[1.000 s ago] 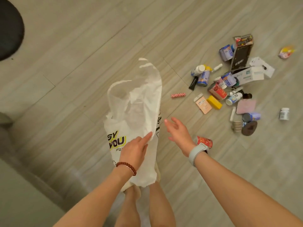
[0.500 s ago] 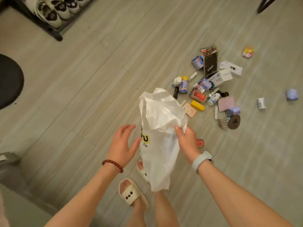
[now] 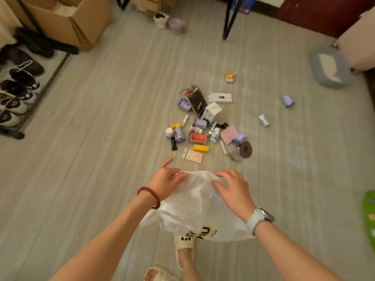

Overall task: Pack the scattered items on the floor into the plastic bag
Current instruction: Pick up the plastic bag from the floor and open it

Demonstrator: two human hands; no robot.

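A white plastic bag [image 3: 194, 211] with black and yellow print hangs in front of me, above my feet. My left hand [image 3: 166, 182] grips its top edge on the left. My right hand [image 3: 231, 187] presses on the top edge at the right, fingers spread over the plastic. Ahead on the floor lies a cluster of several small items: a red can [image 3: 197, 137], a yellow block [image 3: 200, 148], a pink card [image 3: 229, 134], a black box [image 3: 196, 100], small bottles and cans. A white bottle [image 3: 263, 120], a blue can [image 3: 288, 101] and a colourful packet [image 3: 230, 76] lie apart to the right.
A shoe rack [image 3: 18, 92] with several shoes stands at the left, a cardboard box [image 3: 67, 19] behind it. Two small pots [image 3: 168, 22] and black furniture legs [image 3: 229, 19] are at the back. A grey tray [image 3: 330, 67] sits at the far right.
The view has tilted up and shows more of the room. My left hand has taken hold of the bag's top edge, and both hands now hold the bag spread between them.
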